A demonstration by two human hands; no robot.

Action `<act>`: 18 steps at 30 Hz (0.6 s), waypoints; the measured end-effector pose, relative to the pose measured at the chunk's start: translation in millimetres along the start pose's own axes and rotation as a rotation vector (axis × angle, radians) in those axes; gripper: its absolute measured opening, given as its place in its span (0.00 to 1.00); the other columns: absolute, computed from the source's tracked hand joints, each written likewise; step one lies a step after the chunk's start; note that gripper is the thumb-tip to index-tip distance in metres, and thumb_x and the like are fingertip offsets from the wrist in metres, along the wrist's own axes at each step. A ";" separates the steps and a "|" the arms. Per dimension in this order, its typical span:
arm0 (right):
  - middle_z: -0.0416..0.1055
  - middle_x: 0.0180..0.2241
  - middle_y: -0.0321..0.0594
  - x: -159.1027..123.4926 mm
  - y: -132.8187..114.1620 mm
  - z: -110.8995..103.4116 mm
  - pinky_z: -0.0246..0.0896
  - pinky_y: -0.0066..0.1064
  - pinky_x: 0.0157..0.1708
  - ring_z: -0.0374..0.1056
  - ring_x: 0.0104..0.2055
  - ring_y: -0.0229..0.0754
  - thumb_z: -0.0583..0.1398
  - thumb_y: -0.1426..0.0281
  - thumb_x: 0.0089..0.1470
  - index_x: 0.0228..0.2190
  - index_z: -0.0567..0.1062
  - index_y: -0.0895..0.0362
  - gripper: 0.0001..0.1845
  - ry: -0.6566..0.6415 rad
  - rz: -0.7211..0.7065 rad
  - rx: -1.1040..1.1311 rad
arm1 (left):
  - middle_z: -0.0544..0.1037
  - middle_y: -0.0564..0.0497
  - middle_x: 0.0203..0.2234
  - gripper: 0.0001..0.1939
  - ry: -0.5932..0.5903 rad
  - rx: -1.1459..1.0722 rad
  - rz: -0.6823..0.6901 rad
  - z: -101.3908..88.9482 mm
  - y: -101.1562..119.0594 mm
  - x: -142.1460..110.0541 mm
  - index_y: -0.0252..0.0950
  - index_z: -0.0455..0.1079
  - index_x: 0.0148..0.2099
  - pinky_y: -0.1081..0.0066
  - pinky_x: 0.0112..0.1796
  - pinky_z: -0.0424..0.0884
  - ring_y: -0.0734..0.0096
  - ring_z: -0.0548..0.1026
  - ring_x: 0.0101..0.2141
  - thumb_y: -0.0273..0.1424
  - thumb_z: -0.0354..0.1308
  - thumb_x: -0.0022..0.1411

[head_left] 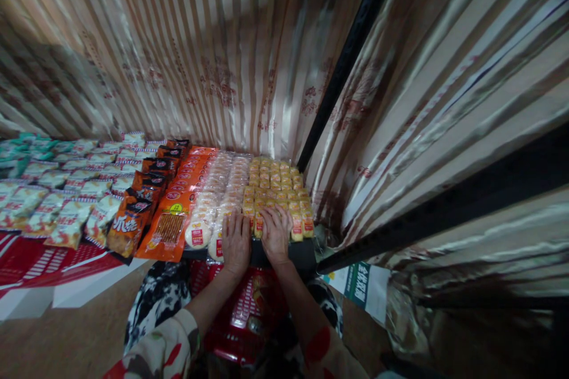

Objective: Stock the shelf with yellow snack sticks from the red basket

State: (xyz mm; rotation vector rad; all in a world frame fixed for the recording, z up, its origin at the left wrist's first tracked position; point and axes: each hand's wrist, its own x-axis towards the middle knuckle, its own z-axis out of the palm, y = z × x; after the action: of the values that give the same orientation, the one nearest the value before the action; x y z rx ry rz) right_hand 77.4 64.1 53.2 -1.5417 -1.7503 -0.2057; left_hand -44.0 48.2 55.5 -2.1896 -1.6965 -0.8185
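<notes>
My left hand lies flat with outstretched fingers against the front of the white round packaged biscuits, beside the yellow packs. My right hand rests with fingers spread on the small yellow wrapped snack packs, which stand in close rows at the right end of the shelf. Neither hand visibly grips anything. Some front packs are hidden under my fingers. Left of the biscuits lies a row of orange bags of stick snacks.
Further left are orange-black snack bags and many white snack bags. A red plastic basket stands below my forearms. Black metal posts rise at the right, before striped plastic sheeting. A green-white package lies lower right.
</notes>
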 end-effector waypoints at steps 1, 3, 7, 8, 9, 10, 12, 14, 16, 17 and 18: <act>0.71 0.47 0.38 -0.1 0.1 0.3 0.37 0.46 0.59 0.52 0.58 0.45 0.52 0.76 0.56 0.45 0.73 0.52 0.17 0.003 -0.002 -0.006 | 0.69 0.38 0.53 0.16 0.000 0.010 -0.002 0.5 0.0 -0.3 0.31 0.67 0.52 0.50 0.56 0.57 0.52 0.59 0.59 0.25 0.51 0.61; 0.69 0.50 0.39 -0.3 -0.2 0.4 0.37 0.47 0.59 0.50 0.60 0.45 0.52 0.75 0.57 0.45 0.73 0.52 0.17 0.011 -0.005 -0.020 | 0.69 0.38 0.53 0.16 -0.007 0.026 -0.004 0.7 -0.1 -0.1 0.32 0.68 0.51 0.49 0.55 0.58 0.51 0.61 0.57 0.25 0.51 0.60; 0.65 0.54 0.42 -2.8 -3.2 -4.1 0.37 0.48 0.59 0.45 0.63 0.47 0.51 0.71 0.59 0.47 0.71 0.53 0.16 0.028 0.005 -0.063 | 0.74 0.41 0.47 0.17 -0.029 0.019 0.024 -2.4 -0.2 2.7 0.32 0.68 0.52 0.49 0.56 0.57 0.53 0.65 0.54 0.25 0.50 0.61; 0.63 0.55 0.43 -4.4 -4.2 -6.3 0.38 0.48 0.59 0.44 0.63 0.47 0.51 0.71 0.59 0.48 0.70 0.54 0.17 0.038 0.015 -0.075 | 0.74 0.41 0.46 0.16 -0.028 0.014 0.026 -3.7 0.1 3.3 0.32 0.68 0.51 0.49 0.57 0.56 0.53 0.65 0.54 0.25 0.50 0.61; 0.62 0.56 0.44 -6.6 -5.2 -8.7 0.38 0.49 0.59 0.43 0.64 0.48 0.51 0.70 0.59 0.50 0.69 0.55 0.18 0.047 0.029 -0.086 | 0.74 0.41 0.46 0.16 -0.024 0.010 0.025 -5.0 0.7 3.6 0.32 0.68 0.51 0.49 0.57 0.56 0.53 0.65 0.54 0.25 0.50 0.61; 0.60 0.58 0.46 -9.5 -5.9 -11.3 0.39 0.49 0.59 0.42 0.64 0.48 0.50 0.70 0.59 0.51 0.67 0.56 0.19 0.055 0.049 -0.098 | 0.74 0.41 0.46 0.16 -0.023 0.004 0.023 -6.3 1.5 3.4 0.32 0.68 0.50 0.49 0.57 0.55 0.52 0.64 0.55 0.25 0.50 0.61; 0.56 0.59 0.50 -17.3 -6.8 -16.1 0.40 0.50 0.58 0.41 0.65 0.49 0.50 0.69 0.60 0.53 0.64 0.59 0.21 0.074 0.097 -0.121 | 0.73 0.42 0.47 0.16 -0.022 -0.009 0.025 -8.1 4.4 0.9 0.32 0.68 0.51 0.50 0.57 0.55 0.53 0.63 0.55 0.25 0.50 0.61; 0.54 0.60 0.53 -27.0 -6.8 -19.8 0.41 0.50 0.58 0.40 0.65 0.50 0.49 0.68 0.60 0.54 0.63 0.61 0.22 0.085 0.143 -0.145 | 0.72 0.42 0.49 0.17 -0.009 -0.026 0.043 -8.3 8.7 -5.1 0.32 0.67 0.52 0.51 0.57 0.56 0.54 0.63 0.55 0.24 0.50 0.60; 0.51 0.61 0.54 -37.6 -6.7 -22.2 0.43 0.50 0.57 0.40 0.65 0.51 0.49 0.67 0.60 0.55 0.62 0.62 0.23 0.082 0.178 -0.168 | 0.71 0.42 0.50 0.17 0.018 -0.045 0.075 -6.3 13.9 -14.1 0.33 0.67 0.52 0.53 0.56 0.59 0.55 0.64 0.55 0.23 0.50 0.60; 0.50 0.61 0.54 -42.7 -6.8 -23.1 0.44 0.50 0.57 0.39 0.65 0.52 0.49 0.67 0.60 0.55 0.62 0.62 0.23 0.070 0.190 -0.178 | 0.71 0.42 0.49 0.16 0.034 -0.055 0.095 -4.5 16.5 -19.4 0.32 0.67 0.51 0.54 0.54 0.62 0.55 0.65 0.54 0.24 0.49 0.61; 0.50 0.62 0.54 -47.5 -7.1 -23.9 0.45 0.50 0.56 0.39 0.65 0.52 0.48 0.67 0.60 0.55 0.62 0.61 0.23 0.053 0.201 -0.187 | 0.72 0.42 0.49 0.16 0.049 -0.064 0.114 -2.4 18.8 -24.6 0.32 0.68 0.50 0.55 0.53 0.64 0.56 0.66 0.53 0.24 0.49 0.61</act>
State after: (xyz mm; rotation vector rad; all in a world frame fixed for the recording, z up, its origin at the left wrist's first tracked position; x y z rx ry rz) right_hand 79.7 11.8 42.0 -1.8177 -1.5588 -0.3128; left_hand -30.9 21.7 46.0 -2.2649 -1.5272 -0.9007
